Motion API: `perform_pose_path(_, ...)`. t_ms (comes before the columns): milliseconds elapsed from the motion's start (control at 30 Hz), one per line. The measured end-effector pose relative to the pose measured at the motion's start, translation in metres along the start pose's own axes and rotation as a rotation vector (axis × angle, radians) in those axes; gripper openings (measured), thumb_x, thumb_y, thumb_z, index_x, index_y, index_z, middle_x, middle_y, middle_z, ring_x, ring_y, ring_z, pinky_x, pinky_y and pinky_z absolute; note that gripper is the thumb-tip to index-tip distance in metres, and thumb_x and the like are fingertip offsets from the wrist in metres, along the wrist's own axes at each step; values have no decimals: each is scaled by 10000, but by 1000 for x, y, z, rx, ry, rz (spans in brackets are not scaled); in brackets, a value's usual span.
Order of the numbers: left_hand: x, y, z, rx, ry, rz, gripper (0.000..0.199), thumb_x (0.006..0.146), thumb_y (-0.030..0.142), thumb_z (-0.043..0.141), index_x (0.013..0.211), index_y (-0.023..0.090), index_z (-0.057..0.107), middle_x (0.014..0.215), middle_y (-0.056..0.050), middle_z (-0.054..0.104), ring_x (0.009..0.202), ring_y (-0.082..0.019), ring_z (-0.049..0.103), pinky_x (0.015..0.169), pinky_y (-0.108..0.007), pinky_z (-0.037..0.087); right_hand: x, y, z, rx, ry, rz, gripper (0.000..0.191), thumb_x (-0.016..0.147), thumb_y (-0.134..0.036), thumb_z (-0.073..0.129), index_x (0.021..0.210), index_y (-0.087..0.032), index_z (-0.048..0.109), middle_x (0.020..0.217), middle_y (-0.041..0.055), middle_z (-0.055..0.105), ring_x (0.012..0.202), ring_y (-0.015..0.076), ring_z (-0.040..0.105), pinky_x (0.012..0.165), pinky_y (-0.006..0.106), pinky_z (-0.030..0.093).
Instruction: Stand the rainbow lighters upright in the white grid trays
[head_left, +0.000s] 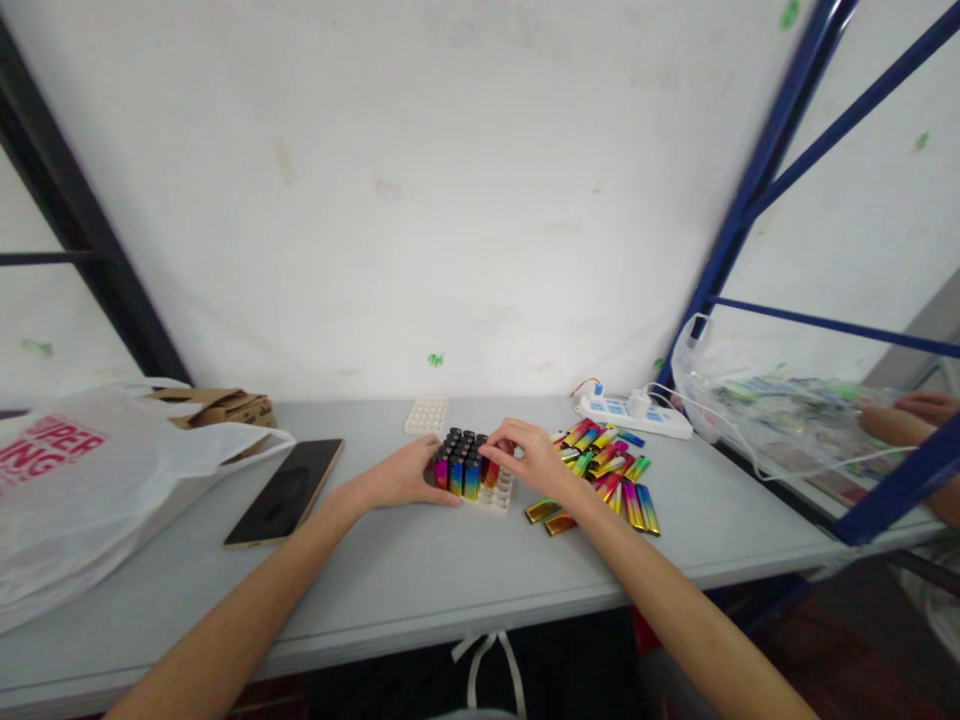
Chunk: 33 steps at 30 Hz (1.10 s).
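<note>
A white tray with round holes lies on the table before me. Rows of shiny rainbow-coloured lighters with black tops stand upright in it, filling its left part. My left hand is curved round the left side of this block, fingers at the back and thumb along the front. Over the right side of the block, my right hand pinches one reddish-orange lighter near its top; its fingers partly hide it. To the right lies a loose pile of metallic rainbow pieces of similar shape.
Behind the block lies a second white holed tray. A phone, a white plastic bag and a cardboard box are on the left. At the back right sits a power strip. Another person's hands show beyond the blue frame.
</note>
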<state>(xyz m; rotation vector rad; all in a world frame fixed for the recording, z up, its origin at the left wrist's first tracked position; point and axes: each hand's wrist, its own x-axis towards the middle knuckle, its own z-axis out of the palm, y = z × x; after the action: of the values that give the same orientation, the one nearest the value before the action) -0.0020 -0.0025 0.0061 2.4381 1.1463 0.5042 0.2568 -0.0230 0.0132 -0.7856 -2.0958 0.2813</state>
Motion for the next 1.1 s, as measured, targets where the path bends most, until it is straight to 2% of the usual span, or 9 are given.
perform_pose_path(167,1,-2,1,12,-14,13,739,653,610,848,1214,169,657,1216,-112,678,1093,-336,630,997,-429,494,1,8,-6,-56,91,30,303,1017,-446,555,948,-189,701,792,28,673,697,156,586,696,279,450)
perform_pose_path(267,1,0,0,-2,-5,22,735,642,617,851,1208,187,663,1228,-100,679,1100,-332,629,1014,-421,489,1,26,-21,-214,209,71,302,1040,-390,496,927,-183,684,829,60,684,747,184,601,740,306,454)
perform_pose_path(333,0,2,-1,-1,-3,5,741,628,636,851,1193,192,667,1214,-94,685,1092,-334,632,1010,-420,495,0,43,-33,-332,238,115,276,1037,-345,484,931,-177,675,820,68,670,750,198,593,756,325,453)
perform_pose_path(400,0,3,-1,8,-6,-21,750,624,655,845,1181,187,665,1202,-96,687,1085,-337,635,999,-423,504,-4,59,-42,-412,189,161,242,1025,-307,500,941,-165,678,864,87,682,799,215,608,795,341,457)
perform_pose_path(500,0,4,-2,28,-12,-37,736,632,664,836,1160,178,669,1198,-105,684,1085,-340,634,997,-426,506,-10,75,-43,-475,20,231,225,1008,-330,560,989,-153,697,925,100,703,879,228,633,848,347,463)
perform_pose_path(600,0,2,-1,30,-9,-23,726,626,660,838,1155,190,677,1194,-94,686,1083,-336,635,1002,-419,502,-14,77,-33,-559,-139,290,286,980,-411,623,1078,-155,707,1002,115,704,963,239,637,887,346,461)
perform_pose_path(700,0,0,-1,13,-1,-4,734,628,670,831,1166,194,678,1194,-88,687,1087,-333,635,1005,-413,500,-13,69,-23,-642,-220,345,331,942,-442,674,1120,-165,699,1100,133,682,1004,250,631,898,356,457)
perform_pose_path(933,0,1,0,30,2,-10,694,635,656,834,1117,177,689,1175,-100,690,1076,-348,639,992,-426,504,-11,61,-17,-632,-252,395,170,919,-348,700,897,-180,710,1064,123,661,980,250,632,896,374,464)
perform_pose_path(1100,0,4,-1,37,-16,-14,672,651,642,829,1111,174,690,1209,-100,680,1108,-348,628,1015,-428,487,-9,58,-16,-434,-106,342,184,967,-353,634,946,-173,663,1060,132,701,1031,246,650,941,384,471)
